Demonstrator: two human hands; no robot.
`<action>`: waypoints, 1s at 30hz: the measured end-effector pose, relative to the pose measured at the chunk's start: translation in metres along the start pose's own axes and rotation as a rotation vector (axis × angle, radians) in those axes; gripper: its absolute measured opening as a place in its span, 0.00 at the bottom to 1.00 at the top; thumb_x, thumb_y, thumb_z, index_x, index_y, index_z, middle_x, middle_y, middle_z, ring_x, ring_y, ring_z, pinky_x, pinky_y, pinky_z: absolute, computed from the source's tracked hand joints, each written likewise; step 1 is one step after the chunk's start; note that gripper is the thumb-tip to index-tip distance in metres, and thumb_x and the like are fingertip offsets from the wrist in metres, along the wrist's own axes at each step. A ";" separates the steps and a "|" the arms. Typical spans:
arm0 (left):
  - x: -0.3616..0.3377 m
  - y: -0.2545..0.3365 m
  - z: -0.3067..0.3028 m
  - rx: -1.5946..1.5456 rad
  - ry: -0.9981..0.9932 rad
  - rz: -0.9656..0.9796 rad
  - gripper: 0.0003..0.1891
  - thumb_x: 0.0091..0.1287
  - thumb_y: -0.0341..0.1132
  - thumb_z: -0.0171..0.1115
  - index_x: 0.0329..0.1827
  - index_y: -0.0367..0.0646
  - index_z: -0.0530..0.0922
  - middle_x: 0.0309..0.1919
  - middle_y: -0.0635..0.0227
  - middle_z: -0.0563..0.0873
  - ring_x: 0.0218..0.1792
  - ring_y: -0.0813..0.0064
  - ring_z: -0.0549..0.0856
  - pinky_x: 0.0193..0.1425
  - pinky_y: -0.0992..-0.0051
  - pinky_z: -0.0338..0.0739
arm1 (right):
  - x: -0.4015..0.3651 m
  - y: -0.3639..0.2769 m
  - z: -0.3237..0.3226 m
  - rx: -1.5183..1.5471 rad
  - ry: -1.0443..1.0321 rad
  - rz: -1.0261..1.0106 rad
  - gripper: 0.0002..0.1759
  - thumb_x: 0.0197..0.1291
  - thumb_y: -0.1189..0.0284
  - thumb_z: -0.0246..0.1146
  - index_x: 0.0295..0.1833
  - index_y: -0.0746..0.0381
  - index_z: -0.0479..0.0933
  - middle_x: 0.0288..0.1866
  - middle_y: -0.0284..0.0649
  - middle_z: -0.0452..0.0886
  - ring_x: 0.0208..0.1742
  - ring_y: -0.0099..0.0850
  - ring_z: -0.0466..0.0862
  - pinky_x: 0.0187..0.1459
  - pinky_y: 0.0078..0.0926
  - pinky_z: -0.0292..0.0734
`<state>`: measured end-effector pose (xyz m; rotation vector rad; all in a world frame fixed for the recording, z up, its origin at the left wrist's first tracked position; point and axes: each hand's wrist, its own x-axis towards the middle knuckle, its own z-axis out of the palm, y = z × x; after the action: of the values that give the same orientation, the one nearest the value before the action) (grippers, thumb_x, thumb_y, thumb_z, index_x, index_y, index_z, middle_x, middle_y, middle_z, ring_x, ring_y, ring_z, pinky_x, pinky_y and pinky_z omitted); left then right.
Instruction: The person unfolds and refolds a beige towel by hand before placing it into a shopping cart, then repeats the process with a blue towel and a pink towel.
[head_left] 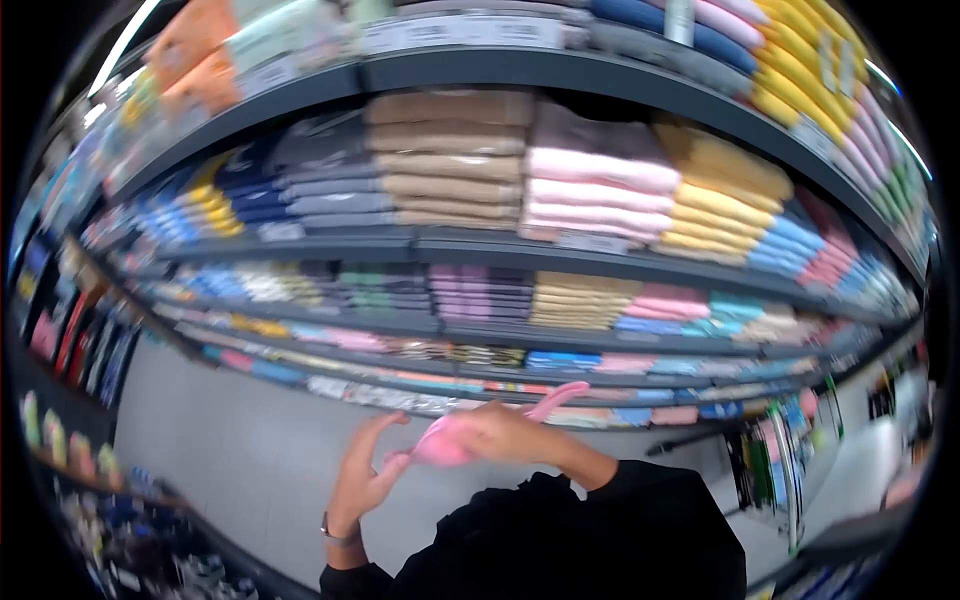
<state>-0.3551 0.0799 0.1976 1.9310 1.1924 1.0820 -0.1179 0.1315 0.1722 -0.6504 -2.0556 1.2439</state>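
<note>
My right hand [505, 432] is closed around a small pink cloth item [445, 442], held low in front of me. A narrow pink strip of it [560, 393] sticks out up and to the right past my fingers. My left hand [362, 475], with a watch on its wrist, is just left of it with fingers spread. Its fingertips touch the pink item's left end without closing on it. Both arms wear black sleeves [600, 530].
Long store shelves [480, 245] fill the view with stacks of folded towels: brown [450, 160], pink [595, 185], yellow [715, 200], grey and blue. Lower shelves hold smaller folded textiles. A grey floor aisle [230, 440] runs left, with more racks at the left edge.
</note>
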 end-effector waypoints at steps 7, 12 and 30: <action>0.023 -0.003 0.090 -0.214 -0.309 0.127 0.13 0.63 0.25 0.59 0.50 0.36 0.82 0.39 0.57 0.81 0.40 0.62 0.81 0.46 0.70 0.75 | -0.075 -0.003 0.024 -0.165 0.195 0.296 0.15 0.73 0.64 0.49 0.47 0.64 0.73 0.33 0.56 0.80 0.34 0.54 0.80 0.38 0.47 0.73; 0.015 0.032 0.157 -0.238 -0.380 0.310 0.04 0.65 0.25 0.58 0.39 0.35 0.80 0.33 0.62 0.79 0.35 0.68 0.79 0.41 0.73 0.73 | -0.161 -0.026 0.031 -0.107 0.440 0.471 0.17 0.72 0.60 0.50 0.48 0.63 0.75 0.34 0.54 0.81 0.35 0.51 0.81 0.38 0.45 0.73; -0.051 0.195 0.328 -0.449 -0.317 0.352 0.08 0.74 0.30 0.49 0.36 0.36 0.71 0.31 0.67 0.74 0.33 0.79 0.70 0.41 0.78 0.65 | -0.558 -0.092 0.074 -0.381 0.993 0.751 0.19 0.59 0.64 0.60 0.53 0.63 0.75 0.46 0.48 0.81 0.48 0.45 0.80 0.49 0.37 0.74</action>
<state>-0.0020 -0.0714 0.1855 1.8911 0.4015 1.0545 0.1948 -0.3365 0.0803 -1.8811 -1.1887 0.5942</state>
